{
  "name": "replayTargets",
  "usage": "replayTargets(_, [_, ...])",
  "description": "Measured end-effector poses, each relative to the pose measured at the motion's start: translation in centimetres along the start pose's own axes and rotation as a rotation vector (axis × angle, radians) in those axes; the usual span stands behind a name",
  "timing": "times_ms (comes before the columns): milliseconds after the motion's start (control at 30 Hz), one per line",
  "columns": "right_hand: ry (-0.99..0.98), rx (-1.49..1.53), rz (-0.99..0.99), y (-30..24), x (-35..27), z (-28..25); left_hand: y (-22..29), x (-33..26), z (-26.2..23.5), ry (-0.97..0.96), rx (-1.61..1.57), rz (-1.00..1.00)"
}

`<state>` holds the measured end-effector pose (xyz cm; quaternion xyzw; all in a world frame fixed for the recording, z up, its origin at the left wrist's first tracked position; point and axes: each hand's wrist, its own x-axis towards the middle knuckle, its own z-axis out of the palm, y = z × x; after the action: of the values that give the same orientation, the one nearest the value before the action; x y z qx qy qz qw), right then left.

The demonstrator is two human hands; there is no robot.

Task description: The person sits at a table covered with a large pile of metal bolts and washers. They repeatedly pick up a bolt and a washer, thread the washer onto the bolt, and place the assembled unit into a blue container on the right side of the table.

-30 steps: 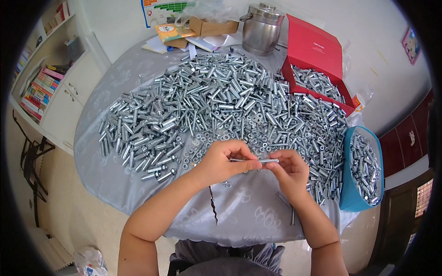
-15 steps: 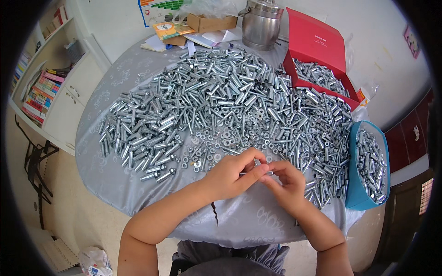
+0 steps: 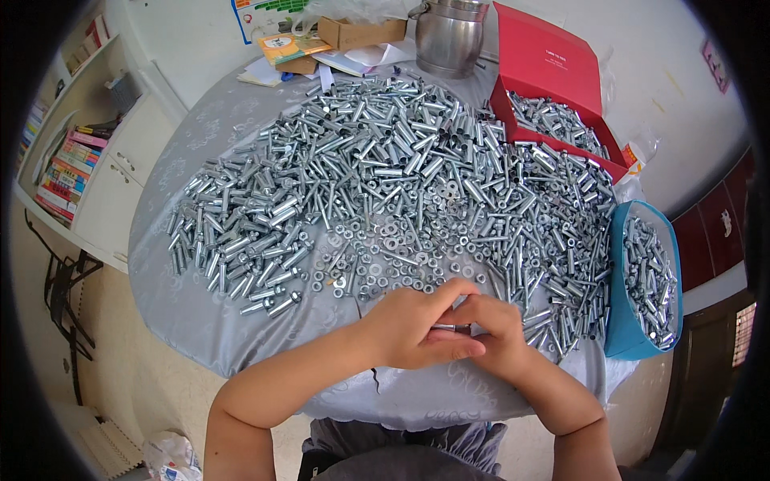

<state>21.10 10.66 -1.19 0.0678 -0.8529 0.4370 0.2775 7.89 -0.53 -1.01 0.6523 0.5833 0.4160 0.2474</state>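
My left hand and my right hand meet over the front of the table, fingers curled together around a small silver anchor bolt. Only a short stretch of the bolt shows between the fingers; its ends are hidden. Just beyond my hands lie loose nuts and washers. A broad heap of metal sleeves spreads behind them. To the left, bolts with sleeves and nuts fitted lie in a group, and long thin bolts lie to the right.
A blue fabric bin of metal parts stands at the right edge. Behind it sits an open red box holding more parts. A steel pot, a cardboard box and papers occupy the table's back. A bookshelf stands left.
Both hands have come slightly lower, toward me, and closed more tightly together around the bolt. The view has shifted a little; the heaps look the same.
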Motion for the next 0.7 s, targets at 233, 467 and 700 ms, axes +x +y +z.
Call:
replayTargets(233, [0.111, 0.158, 0.275, -1.4, 0.0, 0.4, -1.1, 0.1, 0.4, 0.117, -0.357, -0.077])
replayTargets(467, [0.171, 0.084, 0.309, 0.1, -0.5, -0.3, -0.7, 0.2, 0.4, 0.247, -0.266, -0.125])
replayTargets(700, [0.195, 0.003, 0.179, -0.3, 0.1, -1.0, 0.2, 0.2, -0.8, 0.175, -0.14, -0.105])
